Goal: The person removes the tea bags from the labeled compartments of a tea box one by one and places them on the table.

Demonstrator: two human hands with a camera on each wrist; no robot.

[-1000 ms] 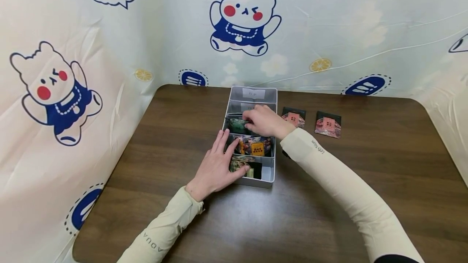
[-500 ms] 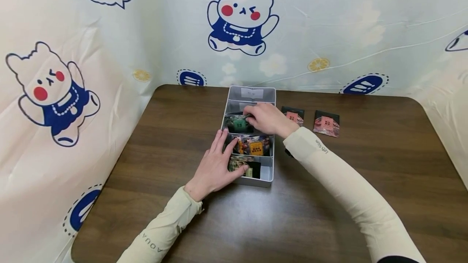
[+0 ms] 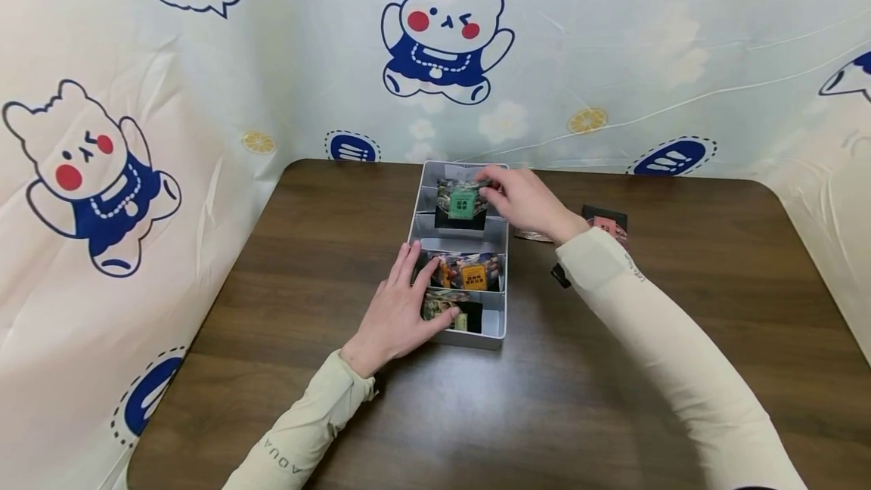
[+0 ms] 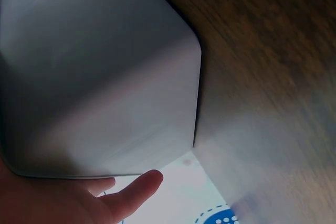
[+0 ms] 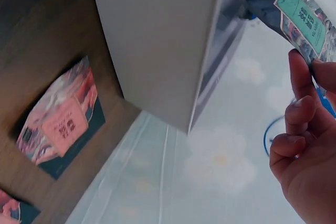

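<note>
A grey divided box (image 3: 469,339) stands on the table. My right hand (image 3: 534,206) pinches a dark packet with a green label (image 3: 461,204) between thumb and fingers, above the far compartments; the right wrist view shows the packet's edge gripped at one side. Along the box's left side lies my left hand (image 3: 395,316), its fingers straight on the rim and the thumb reaching over the nearest compartment. Packets with an orange label (image 3: 476,276) stand in one compartment. Yellow-green packets (image 3: 441,308) sit in the nearest, partly behind the thumb.
Right of the box, a pink-labelled packet (image 5: 65,124) lies on the brown table (image 3: 612,339), mostly hidden by my right hand in the head view. A second pink-labelled packet (image 3: 608,223) lies further right. A printed curtain (image 3: 544,59) hangs behind the table.
My right hand has lifted the green-labelled packet out of its compartment and carried it towards the box's far end. The left hand has stayed on the box.
</note>
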